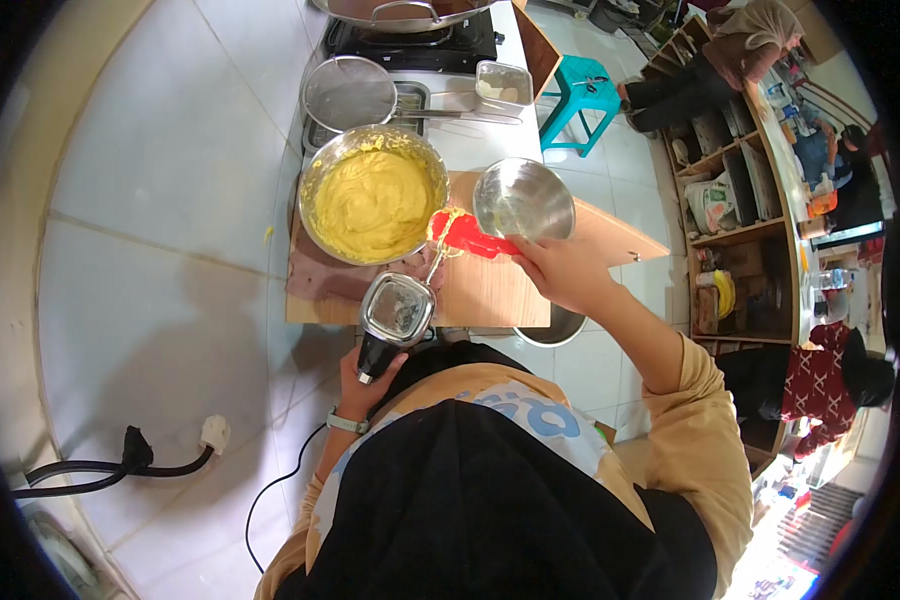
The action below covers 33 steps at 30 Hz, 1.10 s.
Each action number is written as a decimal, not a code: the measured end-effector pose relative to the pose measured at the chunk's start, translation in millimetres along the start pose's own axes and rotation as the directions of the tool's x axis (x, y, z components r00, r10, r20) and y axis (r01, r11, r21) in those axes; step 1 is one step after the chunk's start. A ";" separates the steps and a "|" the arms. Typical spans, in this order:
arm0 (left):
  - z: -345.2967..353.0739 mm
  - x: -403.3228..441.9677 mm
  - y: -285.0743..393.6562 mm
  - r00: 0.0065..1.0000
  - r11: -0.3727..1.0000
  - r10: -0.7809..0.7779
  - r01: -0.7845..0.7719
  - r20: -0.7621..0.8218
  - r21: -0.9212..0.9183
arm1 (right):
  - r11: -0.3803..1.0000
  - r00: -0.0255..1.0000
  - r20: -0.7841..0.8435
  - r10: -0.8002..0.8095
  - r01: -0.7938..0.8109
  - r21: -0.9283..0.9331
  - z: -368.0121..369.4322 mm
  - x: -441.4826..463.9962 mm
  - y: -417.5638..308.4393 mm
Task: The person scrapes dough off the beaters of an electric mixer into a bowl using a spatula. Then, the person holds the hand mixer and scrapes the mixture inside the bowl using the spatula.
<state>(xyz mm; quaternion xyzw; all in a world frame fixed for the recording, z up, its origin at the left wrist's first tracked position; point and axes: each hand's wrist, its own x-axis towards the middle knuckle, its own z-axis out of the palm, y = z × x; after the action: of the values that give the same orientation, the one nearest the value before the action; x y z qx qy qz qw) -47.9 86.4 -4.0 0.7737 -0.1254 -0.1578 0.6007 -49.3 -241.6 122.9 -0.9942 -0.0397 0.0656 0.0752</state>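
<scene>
My left hand (362, 385) is closed around the black handle of a hand mixer (398, 308). The mixer's beaters point away from me and carry yellow batter. In my right hand (567, 277) is a red spatula (473, 238), its blade against the batter-coated beaters. Just left of the blade stands a metal bowl (308, 218) with thick, swirled yellow batter (375, 203) inside. A smaller steel bowl (523, 200) sits beyond my right hand, with some residue on its inner wall.
A wire strainer (350, 93), a clear container (503, 84) and a black stove (415, 48) with a pan occupy the table's far part. A teal stool (580, 98) stands beyond. Wooden shelving (740, 195) and other people are on the right. The mixer's cord (260, 495) hangs at left.
</scene>
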 end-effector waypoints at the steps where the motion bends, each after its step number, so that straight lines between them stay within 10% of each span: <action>1: 0.1 0.8 1.6 1.000 1.000 -0.003 0.003 0.008 0.003 | 1.000 1.000 -0.008 -0.016 0.016 0.027 3.5 -2.2 1.5; 19: -1.5 1.2 5.1 0.999 0.999 -0.045 0.045 0.013 -0.014 | 0.952 0.991 0.110 0.076 -0.105 0.289 -1.9 4.8 19.6; 33: 1.0 1.5 3.5 1.000 0.999 -0.030 0.029 -0.004 -0.043 | 0.995 0.980 -0.174 -0.091 0.095 0.013 12.5 -18.3 23.0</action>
<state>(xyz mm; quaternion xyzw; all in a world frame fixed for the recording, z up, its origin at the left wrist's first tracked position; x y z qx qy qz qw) -47.0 84.1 -0.9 0.7626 -0.1093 -0.1677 0.6151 -67.5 -264.2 109.4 -0.9923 -0.0789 -0.0244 0.0918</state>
